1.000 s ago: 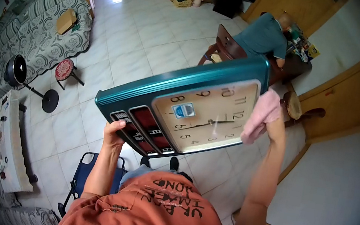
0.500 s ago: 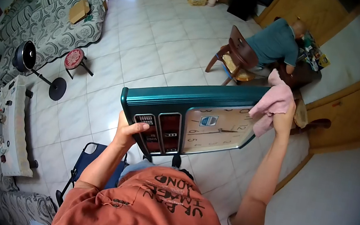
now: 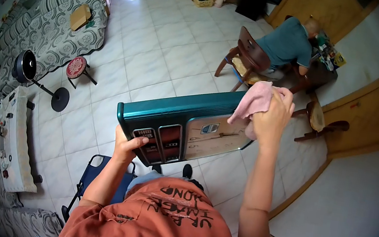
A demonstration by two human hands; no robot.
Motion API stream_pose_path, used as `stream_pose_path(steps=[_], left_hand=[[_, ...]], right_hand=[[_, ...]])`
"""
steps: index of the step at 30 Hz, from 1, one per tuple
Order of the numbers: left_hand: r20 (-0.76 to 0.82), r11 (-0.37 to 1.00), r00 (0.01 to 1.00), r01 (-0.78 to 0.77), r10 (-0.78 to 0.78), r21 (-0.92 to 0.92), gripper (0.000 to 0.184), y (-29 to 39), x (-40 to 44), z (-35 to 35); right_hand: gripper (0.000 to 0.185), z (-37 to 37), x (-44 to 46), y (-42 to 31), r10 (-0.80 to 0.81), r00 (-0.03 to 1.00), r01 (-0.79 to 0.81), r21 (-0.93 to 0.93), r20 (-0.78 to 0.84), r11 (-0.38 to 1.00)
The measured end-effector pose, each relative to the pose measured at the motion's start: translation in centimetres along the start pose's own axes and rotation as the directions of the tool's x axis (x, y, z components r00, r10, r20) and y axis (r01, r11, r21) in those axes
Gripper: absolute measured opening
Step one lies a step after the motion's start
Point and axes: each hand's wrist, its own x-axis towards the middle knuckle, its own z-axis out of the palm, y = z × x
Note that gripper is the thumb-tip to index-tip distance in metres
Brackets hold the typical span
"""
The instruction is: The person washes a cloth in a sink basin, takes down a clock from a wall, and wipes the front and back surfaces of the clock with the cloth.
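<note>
A large wall clock (image 3: 182, 102) with a teal frame is held tilted in front of my body, its dial facing me at a steep angle. My left hand (image 3: 127, 146) grips its left end, the thumb lying on the front beside the dark red display panels. A pink cloth (image 3: 253, 102) lies over the clock's far right corner. My right hand (image 3: 273, 115) holds that cloth against the corner, its fingers curled over the fabric. The cloth and hand hide the right end of the dial.
A person (image 3: 286, 44) sits on a wooden chair (image 3: 253, 52) at a cluttered desk. Another chair (image 3: 316, 119) stands at right. On the left are a fan (image 3: 25, 66), a red-topped stool (image 3: 76, 68), a sofa (image 3: 56, 25) and a long table (image 3: 19, 142). A blue folding chair (image 3: 93, 173) is near my legs.
The clock has tipped so that its top edge shows more and its dial less. My right hand and the cloth have moved left along the clock's right end.
</note>
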Motion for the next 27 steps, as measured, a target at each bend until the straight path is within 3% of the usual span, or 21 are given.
stream_pose_path(steps=[3, 6, 9, 11, 14, 16, 18, 19, 21, 24, 25, 27], left_hand=[[-0.021, 0.996, 0.999, -0.031, 0.033, 0.088, 0.055, 0.9, -0.4, 0.3], [0.001, 0.993, 1.0, -0.027, 0.027, 0.112, 0.053, 1.6, -0.4, 0.6], [0.014, 0.988, 1.0, -0.013, 0.011, 0.152, 0.049, 1.8, -0.4, 0.4], [-0.033, 0.991, 0.999, -0.005, 0.009, 0.131, 0.049, 1.5, -0.3, 0.4], [-0.023, 0.993, 1.0, -0.009, 0.012, 0.115, 0.051, 1.3, -0.4, 0.4], [-0.042, 0.991, 0.998, -0.031, 0.037, 0.132, 0.051, 1.3, -0.6, 0.5], [-0.074, 0.986, 0.994, -0.07, 0.082, 0.148, 0.053, 1.8, -0.6, 1.1], [-0.067, 0.988, 0.995, -0.067, 0.077, 0.139, 0.053, 2.0, -0.6, 1.1], [-0.032, 0.987, 0.998, -0.041, 0.047, 0.158, 0.054, 2.0, -0.4, 1.0], [-0.016, 0.983, 1.0, -0.019, 0.022, 0.183, 0.053, 2.3, -0.5, 0.9], [-0.01, 0.978, 1.0, -0.01, 0.012, 0.207, 0.053, 2.4, -0.5, 0.7], [0.0, 0.977, 1.0, -0.014, 0.015, 0.211, 0.052, 2.6, -0.4, 0.8]], right_hand=[[0.027, -0.4, 1.1, 2.5, 0.033, 0.999, -0.034, 0.041, 0.021, 0.999], [0.026, -0.7, 0.8, 3.5, 0.083, 0.982, -0.103, 0.115, 0.17, 0.988], [0.026, 1.1, -0.7, 0.5, -0.012, 0.996, 0.006, 0.071, 0.092, 0.997], [0.027, 1.0, -0.9, -0.6, 0.027, 0.994, -0.033, 0.056, 0.106, 0.998], [0.026, 1.0, -0.7, 0.6, -0.034, 0.999, 0.033, 0.041, 0.031, 0.999], [0.025, 1.0, 0.0, 3.8, 0.055, 0.998, -0.052, 0.126, -0.013, 0.991], [0.022, 0.0, 1.2, 5.9, 0.253, 0.957, -0.257, -0.005, -0.141, 0.967], [0.019, 0.3, 1.6, 9.3, 0.398, 0.905, -0.398, 0.025, -0.149, 0.917], [0.016, -2.2, 2.4, 10.3, 0.387, 0.871, -0.312, 0.268, -0.303, 0.912], [0.022, -3.7, 1.9, 9.2, 0.424, 0.862, -0.302, 0.39, -0.279, 0.87], [0.026, -3.3, 1.8, 7.9, 0.374, 0.886, -0.222, 0.457, -0.274, 0.861], [0.024, -1.4, 1.4, 5.8, 0.282, 0.936, -0.218, 0.285, -0.211, 0.933]])
